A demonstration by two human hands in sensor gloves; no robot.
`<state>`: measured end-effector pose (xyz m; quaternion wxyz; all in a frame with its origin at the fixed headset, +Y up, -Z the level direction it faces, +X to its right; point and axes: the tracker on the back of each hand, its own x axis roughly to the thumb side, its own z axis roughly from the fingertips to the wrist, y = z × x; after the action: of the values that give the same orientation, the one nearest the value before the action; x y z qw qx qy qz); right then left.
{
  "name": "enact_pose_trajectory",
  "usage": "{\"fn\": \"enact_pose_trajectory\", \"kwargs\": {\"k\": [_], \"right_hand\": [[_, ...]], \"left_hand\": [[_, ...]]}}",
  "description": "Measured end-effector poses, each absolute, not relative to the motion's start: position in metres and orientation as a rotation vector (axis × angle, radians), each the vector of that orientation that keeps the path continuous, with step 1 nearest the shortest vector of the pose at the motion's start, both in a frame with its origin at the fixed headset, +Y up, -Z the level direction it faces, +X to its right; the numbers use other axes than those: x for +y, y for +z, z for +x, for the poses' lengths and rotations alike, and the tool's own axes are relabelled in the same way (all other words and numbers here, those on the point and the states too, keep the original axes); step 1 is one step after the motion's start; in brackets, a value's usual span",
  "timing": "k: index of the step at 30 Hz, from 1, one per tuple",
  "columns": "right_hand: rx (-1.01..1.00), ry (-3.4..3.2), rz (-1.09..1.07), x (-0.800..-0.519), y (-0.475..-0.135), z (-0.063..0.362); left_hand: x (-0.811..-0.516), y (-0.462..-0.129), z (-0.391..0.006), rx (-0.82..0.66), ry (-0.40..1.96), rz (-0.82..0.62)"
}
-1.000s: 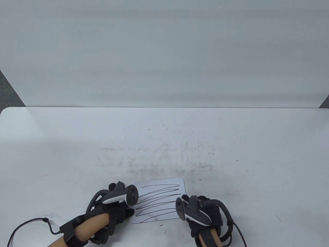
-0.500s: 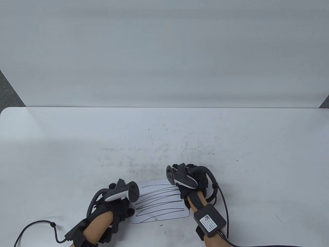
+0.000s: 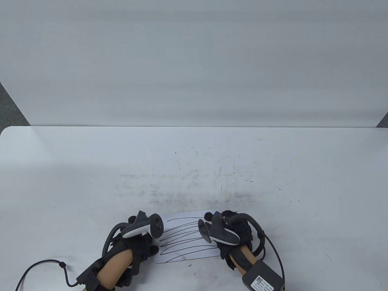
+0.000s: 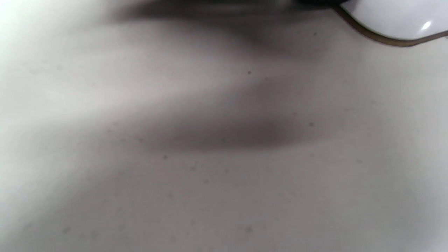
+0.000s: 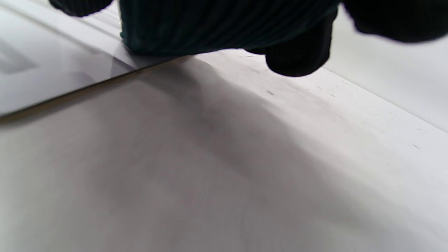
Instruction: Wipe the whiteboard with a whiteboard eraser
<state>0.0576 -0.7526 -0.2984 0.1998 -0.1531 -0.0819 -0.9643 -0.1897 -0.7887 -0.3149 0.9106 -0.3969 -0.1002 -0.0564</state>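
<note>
white smudged table under small scribbled whiteboard, pale backdrop behind

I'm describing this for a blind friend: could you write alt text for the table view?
Two gloved hands work at a small whiteboard covered in black scribbled lines, lying near the front of a scuffed white table. The left hand rests on its left edge; the right hand covers its right side.

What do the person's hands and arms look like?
Both the left hand and the right hand wear black knit gloves. A grey and white tracker with a dark ring sits on each. The forearms are bare. Black cables loop off them, and a black box with a white label rides the right wrist.
</note>
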Motion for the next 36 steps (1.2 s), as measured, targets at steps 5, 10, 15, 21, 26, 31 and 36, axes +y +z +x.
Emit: {"fn": "enact_pose_trajectory", "kwargs": {"k": [5, 10, 15, 21, 26, 31, 36], "right_hand": [[-0.275, -2.641, -0.498, -0.751, -0.246, 0.062], [-0.297, -2.640, -0.475, -0.748, -0.245, 0.064], [-0.291, -2.660, -0.446, -0.748, -0.271, 0.056], [-0.237, -2.677, -0.388, -0.747, -0.327, 0.039], [-0.244, -2.716, -0.353, -0.745, -0.357, 0.030], [-0.228, -2.714, -0.375, -0.748, -0.348, 0.034], [-0.237, -2.680, -0.419, -0.745, -0.308, 0.044]], "left_hand": [[-0.790, -0.314, -0.192, -0.219, -0.084, -0.814], [-0.791, -0.314, -0.193, -0.228, -0.067, -0.815], [-0.791, -0.315, -0.193, -0.229, -0.048, -0.837], [-0.791, -0.315, -0.193, -0.233, -0.051, -0.837], [-0.790, -0.314, -0.191, -0.241, -0.068, -0.821], [-0.790, -0.314, -0.190, -0.243, -0.072, -0.815], [-0.789, -0.314, -0.190, -0.237, -0.086, -0.797]]}}
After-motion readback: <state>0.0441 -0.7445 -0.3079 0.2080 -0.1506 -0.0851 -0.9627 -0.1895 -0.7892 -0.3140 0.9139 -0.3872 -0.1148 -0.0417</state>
